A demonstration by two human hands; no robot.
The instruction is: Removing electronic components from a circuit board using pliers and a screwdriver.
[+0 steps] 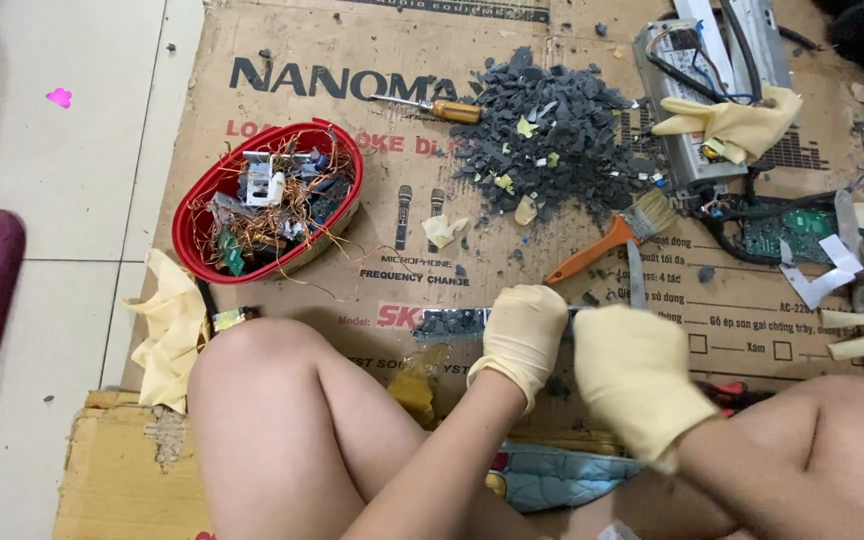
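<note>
This looks like a makeshift electronics-scrap workspace set up on a home's tiled floor (72, 200), with flattened cardboard (372, 60) serving as the work surface. A red bowl (202, 215) of copper wire and parts, a heap of dark plastic fragments (552, 125), a screwdriver (432, 107), a brush (612, 238) and an opened metal device (697, 75) show dismantling work.

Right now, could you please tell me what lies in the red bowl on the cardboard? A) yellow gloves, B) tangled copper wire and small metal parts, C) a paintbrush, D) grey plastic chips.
B: the red bowl holds tangled copper wire and small metal parts, while the grey chips are heaped on the cardboard beside it.
</note>
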